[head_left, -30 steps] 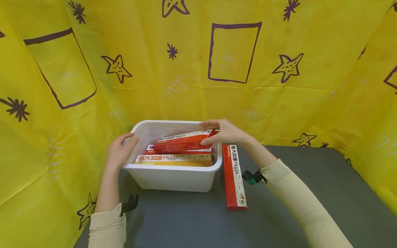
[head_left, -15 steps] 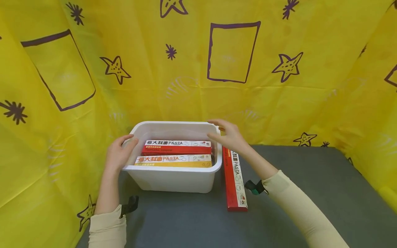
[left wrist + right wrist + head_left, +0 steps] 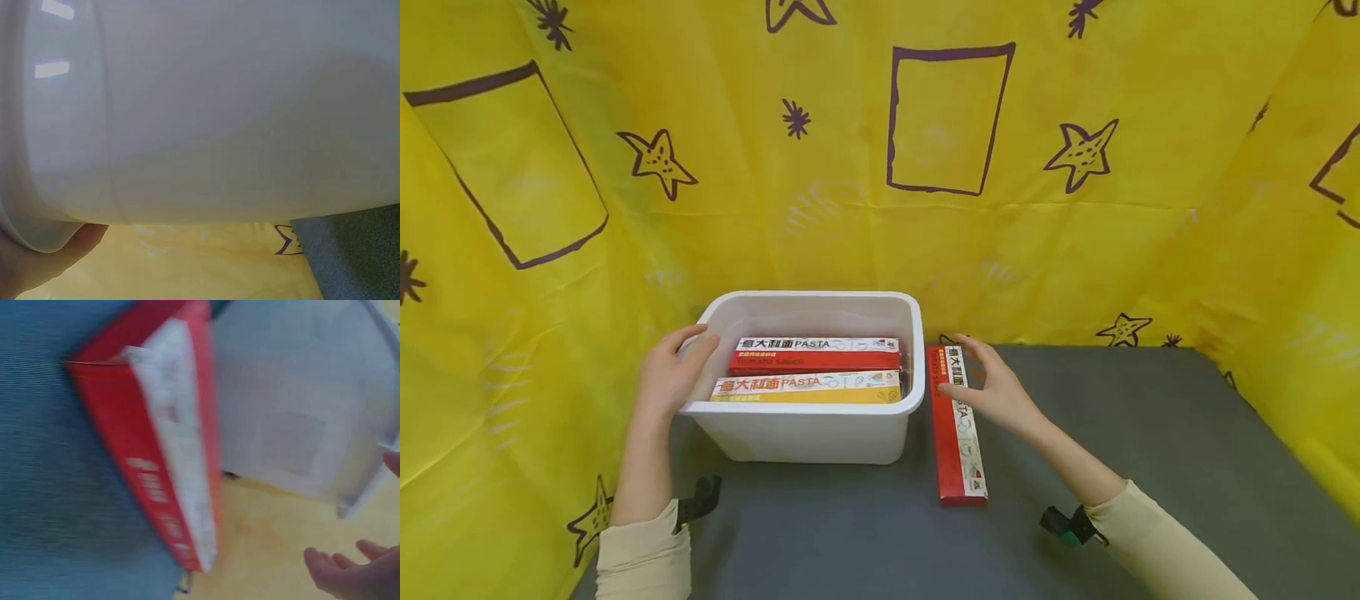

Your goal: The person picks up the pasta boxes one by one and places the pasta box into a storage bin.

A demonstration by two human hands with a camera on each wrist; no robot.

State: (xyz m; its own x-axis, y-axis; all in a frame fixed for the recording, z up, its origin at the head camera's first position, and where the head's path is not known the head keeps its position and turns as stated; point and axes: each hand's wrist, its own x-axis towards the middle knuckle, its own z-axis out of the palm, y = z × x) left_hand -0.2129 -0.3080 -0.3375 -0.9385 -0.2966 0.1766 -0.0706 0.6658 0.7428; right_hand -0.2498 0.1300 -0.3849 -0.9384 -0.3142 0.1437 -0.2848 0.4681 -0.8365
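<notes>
A white plastic bin (image 3: 805,433) stands left of centre in the head view. My left hand (image 3: 668,377) grips its left rim, thumb inside; in the left wrist view a finger shows below the rim. Inside lie a red-and-white pasta box (image 3: 816,360) and, nearer me, a yellow-and-white pasta box (image 3: 808,393). Another red pasta box (image 3: 949,454) rests on the table along the bin's right side. My right hand (image 3: 1000,393) hovers over that box's far part, thumb and fingers spread. In the right wrist view its fingers are apart from the box.
A dark grey tabletop (image 3: 820,542) extends to the right of the boxes. Yellow cloth (image 3: 820,242) patterned with stars and frames hangs behind the bin and at both sides. A black strap piece (image 3: 1071,527) juts from my right wrist.
My right hand has let go of a red pasta box inside the bin. It has moved out over the rim, right and down toward the box outside. My left hand keeps its hold.
</notes>
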